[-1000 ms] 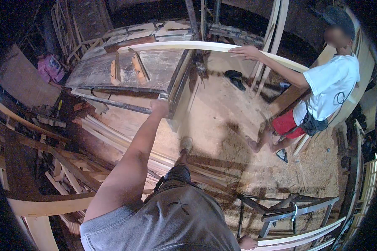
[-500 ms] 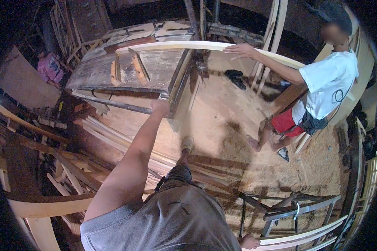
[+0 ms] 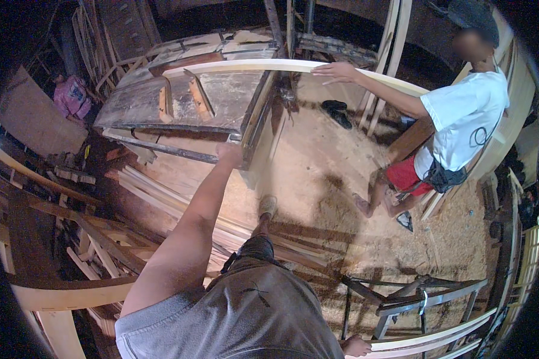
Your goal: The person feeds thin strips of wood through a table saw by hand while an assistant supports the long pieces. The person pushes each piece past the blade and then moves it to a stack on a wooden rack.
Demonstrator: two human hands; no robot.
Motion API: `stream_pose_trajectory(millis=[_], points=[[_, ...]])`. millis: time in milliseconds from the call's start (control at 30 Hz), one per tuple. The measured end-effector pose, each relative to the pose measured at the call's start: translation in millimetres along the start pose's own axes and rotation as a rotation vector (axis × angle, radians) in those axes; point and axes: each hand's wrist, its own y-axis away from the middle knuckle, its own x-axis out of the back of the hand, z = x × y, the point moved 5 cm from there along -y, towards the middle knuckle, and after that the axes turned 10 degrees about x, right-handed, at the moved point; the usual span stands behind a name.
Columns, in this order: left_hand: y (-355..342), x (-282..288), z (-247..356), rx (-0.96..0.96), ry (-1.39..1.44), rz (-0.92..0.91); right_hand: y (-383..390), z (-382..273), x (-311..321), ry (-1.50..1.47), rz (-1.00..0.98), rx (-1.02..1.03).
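Note:
My left hand reaches out to the near corner of a worn machine table and curls over its edge by a dark rail. A long pale curved plank lies across the table's far side. A co-worker in a white shirt and red shorts stands at the right with one hand flat on that plank. A patch of skin at the lower edge may be my right hand; its fingers are not visible.
Stacked thin strips of wood lie below the table. Sawdust covers the floor. A dark metal stand and curved planks are at the lower right. Curved wooden pieces crowd the left. Black sandals lie by the table.
The co-worker's hand and the curved plank have slid a little to the left across the table. My left hand has stayed on the table corner.

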Motion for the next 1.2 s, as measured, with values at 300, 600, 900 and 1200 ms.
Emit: stream_pose_trajectory(millis=[300,600,900,1200], points=[[6.5,7.2,0.3,0.026,0.001,0.002,0.5,-2.0,0.0,-0.039,0.003,0.04],[9.3,12.6,3.9,0.031,0.007,-0.063,18.0,14.2,-40.7,-0.132,-0.135,0.197],[19.7,25.1,6.1,0.017,0.005,-0.058,18.4,17.8,-49.3,-0.138,-0.466,0.03],[15.5,19.6,4.7,0.009,-0.014,-0.026,16.7,14.4,-43.7,-0.082,-0.367,0.095]])
